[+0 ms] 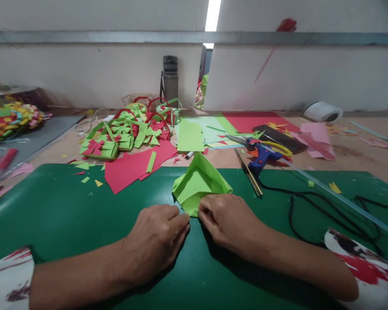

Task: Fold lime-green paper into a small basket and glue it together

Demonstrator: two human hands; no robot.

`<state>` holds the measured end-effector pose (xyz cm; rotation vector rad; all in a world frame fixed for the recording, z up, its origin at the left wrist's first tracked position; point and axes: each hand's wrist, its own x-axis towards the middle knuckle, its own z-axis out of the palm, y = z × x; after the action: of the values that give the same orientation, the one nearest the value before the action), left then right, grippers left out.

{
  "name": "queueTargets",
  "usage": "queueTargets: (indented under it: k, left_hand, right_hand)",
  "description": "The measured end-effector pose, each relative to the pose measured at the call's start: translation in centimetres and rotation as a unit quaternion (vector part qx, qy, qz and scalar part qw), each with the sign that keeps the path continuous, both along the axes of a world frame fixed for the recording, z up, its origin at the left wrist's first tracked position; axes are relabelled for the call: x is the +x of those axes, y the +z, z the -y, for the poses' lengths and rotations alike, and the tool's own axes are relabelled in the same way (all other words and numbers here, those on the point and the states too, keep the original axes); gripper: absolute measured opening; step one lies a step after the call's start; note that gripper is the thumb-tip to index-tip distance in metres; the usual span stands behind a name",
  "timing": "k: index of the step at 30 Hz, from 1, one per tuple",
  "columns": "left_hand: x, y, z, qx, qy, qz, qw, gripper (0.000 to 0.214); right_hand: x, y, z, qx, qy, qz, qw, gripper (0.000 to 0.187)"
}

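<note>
A light green folded paper [198, 176] stands part open, like a small pocket, near the middle of a dark green mat [84, 215]. At its near right edge, the right hand [231, 215], fingers curled in, pinches the paper. The left hand [161, 228], also curled, meets its near left corner; whether the fingertips grip it cannot be told.

An uneven pull between the hands could skew the folds or tear the thin sheet, and too hard a pinch could crush its raised walls. Farther right, a blue glue gun [261, 157] lies beside a gold pen [251, 178]; its black cord [294, 206] loops near the right forearm, where a sideways sweep could snag it and drag the gun.
</note>
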<state>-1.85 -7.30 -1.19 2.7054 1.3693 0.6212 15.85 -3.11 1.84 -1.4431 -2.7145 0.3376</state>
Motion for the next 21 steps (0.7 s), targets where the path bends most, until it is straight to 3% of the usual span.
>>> queueTargets:
  k: [14,21]
  left_hand:
    - [-0.03,-0.07,0.00,-0.015,-0.003,0.010,1.000,0.024]
    - [0.15,0.19,0.31,0.046,-0.020,-0.048,0.998,0.020]
  right_hand:
    - [-0.52,-0.11,0.02,0.009,-0.011,0.022,1.000,0.016]
    - [-0.63,-0.02,0.04,0.000,-0.015,0.022,1.000,0.017]
